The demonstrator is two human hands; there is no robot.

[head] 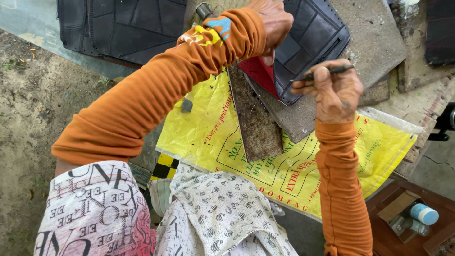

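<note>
The right hand (334,90) grips a thin tool (327,72); the left hand (272,21) pinches the black-and-red piece (303,42). The tool could slip and poke fingers.

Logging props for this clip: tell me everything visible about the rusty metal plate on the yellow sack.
The rusty metal plate is a flat, long rectangle, brown and pitted with rust all over, with straight edges and square corners at its near end. It lies flat on the yellow sack, running from near the red and black piece toward the person. Its far end passes under the left sleeve; its right edge meets a grey stone slab. Neither hand touches it.
</note>
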